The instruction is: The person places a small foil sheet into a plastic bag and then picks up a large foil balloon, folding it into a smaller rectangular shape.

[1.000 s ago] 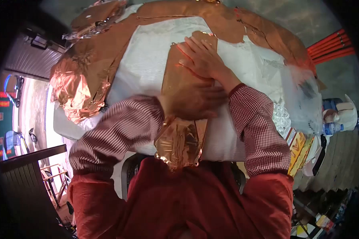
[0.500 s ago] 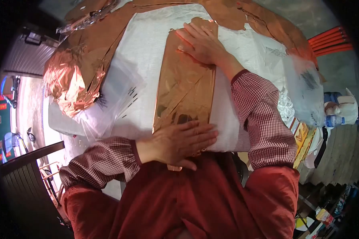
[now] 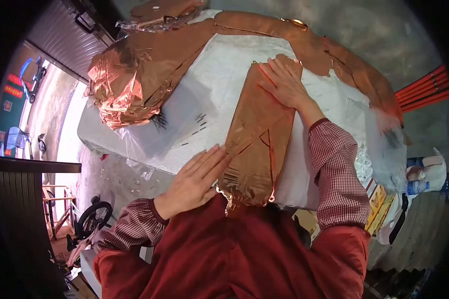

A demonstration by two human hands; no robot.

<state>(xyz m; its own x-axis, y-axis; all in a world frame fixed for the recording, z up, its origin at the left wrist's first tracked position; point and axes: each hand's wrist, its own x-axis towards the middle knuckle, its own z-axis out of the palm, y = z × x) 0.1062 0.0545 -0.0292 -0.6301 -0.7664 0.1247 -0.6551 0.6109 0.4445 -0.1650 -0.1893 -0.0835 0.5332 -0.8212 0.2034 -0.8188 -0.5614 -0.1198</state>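
Observation:
A long, flat copper-coloured foil piece [image 3: 262, 124], which looks like a deflated foil balloon, lies lengthwise on the white-covered table [image 3: 234, 57]. Its near end is crinkled and hangs at the table's front edge, by my lap. My right hand [image 3: 287, 87] rests flat on the far end, fingers stretched out. At the lower left edge of the foil is my left hand [image 3: 197, 174], its fingers straight and close together; the fingertips reach the foil's edge. Neither hand grips anything.
Crumpled shiny foil [image 3: 119, 94] lies at the left, beside a clear plastic bag [image 3: 184, 122] with black marks. More copper foil [image 3: 259, 24] lines the far edge. Another plastic bag [image 3: 384, 149], yellow boxes [image 3: 379, 207] and orange tubes [image 3: 424, 89] are at the right.
My left hand has moved off the near part of the foil to its left edge. My right hand stays on the far end. The whole view has shifted and tilted.

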